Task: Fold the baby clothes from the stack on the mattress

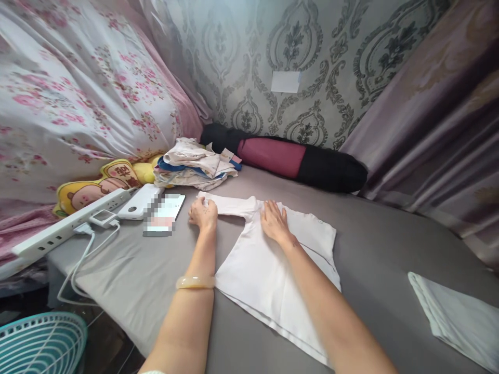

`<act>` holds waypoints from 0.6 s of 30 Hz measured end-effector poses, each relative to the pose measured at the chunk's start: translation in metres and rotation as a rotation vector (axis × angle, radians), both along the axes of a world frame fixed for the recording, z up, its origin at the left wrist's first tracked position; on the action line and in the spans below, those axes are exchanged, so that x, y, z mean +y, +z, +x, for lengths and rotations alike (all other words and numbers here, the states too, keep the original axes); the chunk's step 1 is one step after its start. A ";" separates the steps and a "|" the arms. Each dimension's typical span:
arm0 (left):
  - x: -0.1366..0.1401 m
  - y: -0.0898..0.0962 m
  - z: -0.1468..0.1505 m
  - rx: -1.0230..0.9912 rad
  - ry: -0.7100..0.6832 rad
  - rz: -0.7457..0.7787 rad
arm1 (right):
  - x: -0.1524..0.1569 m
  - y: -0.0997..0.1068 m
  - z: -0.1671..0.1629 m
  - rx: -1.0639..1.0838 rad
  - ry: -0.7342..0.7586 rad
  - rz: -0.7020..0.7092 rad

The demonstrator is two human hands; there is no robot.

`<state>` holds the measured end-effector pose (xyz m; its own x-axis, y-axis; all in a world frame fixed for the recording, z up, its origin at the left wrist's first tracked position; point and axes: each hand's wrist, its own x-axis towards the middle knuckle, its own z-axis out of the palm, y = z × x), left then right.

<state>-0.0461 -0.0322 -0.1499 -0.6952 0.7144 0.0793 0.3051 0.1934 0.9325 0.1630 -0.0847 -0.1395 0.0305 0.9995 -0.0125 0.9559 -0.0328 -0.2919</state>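
A white long-sleeved shirt lies spread on the grey sheet, one sleeve stretched out to the left and its right part folded over. My left hand is closed on the cuff end of that sleeve, with a pale bangle around the forearm. My right hand rests flat on the shirt near the shoulder, fingers stretched out and holding nothing. The shirt's lower right part is partly hidden under my right forearm.
A pile of clothes sits behind my left hand. A phone, a white power bank and a power strip with cables lie left. A long black-and-maroon bag lies along the wall. Folded pale cloth lies right.
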 end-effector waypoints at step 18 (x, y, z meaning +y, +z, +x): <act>-0.018 0.047 0.010 -0.950 -0.548 0.723 | 0.002 0.004 -0.029 0.023 -0.006 -0.141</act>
<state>-0.0361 -0.0501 -0.1032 -0.3268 0.9229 0.2036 -0.6448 -0.3752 0.6659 0.1341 -0.0828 -0.1352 0.0346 0.9876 -0.1532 0.9487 -0.0807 -0.3056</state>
